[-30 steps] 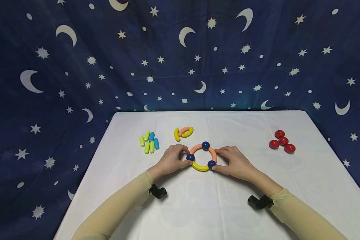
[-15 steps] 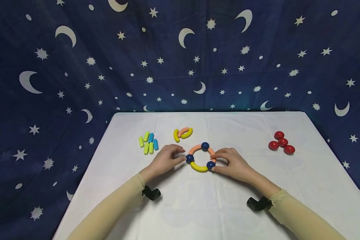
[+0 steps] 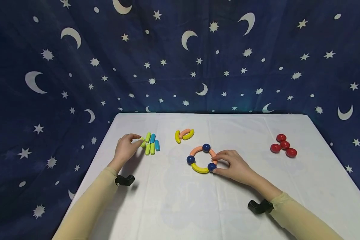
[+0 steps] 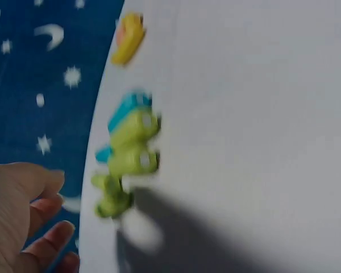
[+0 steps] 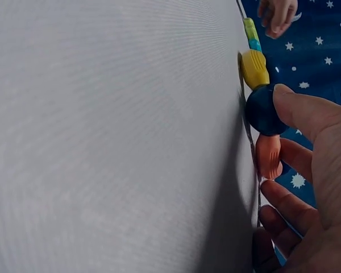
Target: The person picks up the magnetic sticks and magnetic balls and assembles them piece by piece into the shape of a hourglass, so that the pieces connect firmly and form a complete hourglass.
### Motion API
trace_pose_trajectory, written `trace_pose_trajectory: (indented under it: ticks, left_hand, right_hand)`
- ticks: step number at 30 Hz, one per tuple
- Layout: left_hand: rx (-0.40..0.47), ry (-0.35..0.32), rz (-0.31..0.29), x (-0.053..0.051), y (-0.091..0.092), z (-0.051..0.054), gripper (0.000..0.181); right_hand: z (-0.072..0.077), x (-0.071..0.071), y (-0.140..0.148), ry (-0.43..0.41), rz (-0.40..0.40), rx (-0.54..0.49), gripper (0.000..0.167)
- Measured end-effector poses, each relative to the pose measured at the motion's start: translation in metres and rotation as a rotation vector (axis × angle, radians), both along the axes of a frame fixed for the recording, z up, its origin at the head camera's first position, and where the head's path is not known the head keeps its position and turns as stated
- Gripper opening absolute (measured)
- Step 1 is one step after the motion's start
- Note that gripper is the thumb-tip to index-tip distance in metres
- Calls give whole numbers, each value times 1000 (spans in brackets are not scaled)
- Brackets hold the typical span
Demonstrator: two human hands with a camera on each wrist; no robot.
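Hiding part of orange arc [image 5: 268, 154]: right hand [image 3: 236, 168]

head: above, forward-down, farthest | wrists: close, sideways-tilted | shared: green rods [image 3: 147, 149] (all three)

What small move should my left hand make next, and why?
Probably close the left hand on the leftmost green rod. It hovers right beside that rod, and the left wrist view shows its fingers apart from it, while the right hand touches the ring, which may keep it steady.
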State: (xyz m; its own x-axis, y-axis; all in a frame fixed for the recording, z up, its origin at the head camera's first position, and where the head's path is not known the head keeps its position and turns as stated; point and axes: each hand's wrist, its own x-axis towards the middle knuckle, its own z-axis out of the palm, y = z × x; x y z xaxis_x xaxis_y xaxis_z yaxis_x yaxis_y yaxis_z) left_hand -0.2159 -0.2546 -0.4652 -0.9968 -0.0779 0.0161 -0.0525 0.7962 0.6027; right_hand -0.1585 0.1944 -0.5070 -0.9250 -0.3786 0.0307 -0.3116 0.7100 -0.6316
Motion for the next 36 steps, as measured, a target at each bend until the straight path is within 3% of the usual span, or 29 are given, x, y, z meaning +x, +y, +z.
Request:
trace_pose_trajectory:
  ticks: [6, 12, 16, 20, 25, 27, 33, 36]
  left_hand:
    - [22, -173, 34, -8, -16, -5, 58]
    - [113, -334, 42, -14, -16, 1, 53]
    - [131, -408, 57, -19, -15, 3, 51]
    - [127, -441, 70, -23, -12, 1, 50]
    - [126, -466, 103, -25, -12, 0, 44]
    - [106, -451, 91, -25, -14, 1, 42]
    - [-80, -279, -13, -24, -28, -2, 37]
    - [-99, -218, -60, -25, -37, -7, 36]
  right_hand:
    - [0, 1, -1, -9, -18, 3, 48]
    - [-2, 2, -1, -12, -24, 12, 50]
    - [-3, 2, -1, -17, -27, 17, 50]
    - [-3, 2, -1, -17, -30, 17, 49]
    - [-3, 0, -1, -4, -21, 7, 48]
    - [-3, 0, -1, 0, -21, 3, 47]
    - [-3, 0, -1, -9, -24, 2, 48]
    - [-4, 0, 0, -13, -22, 6, 48]
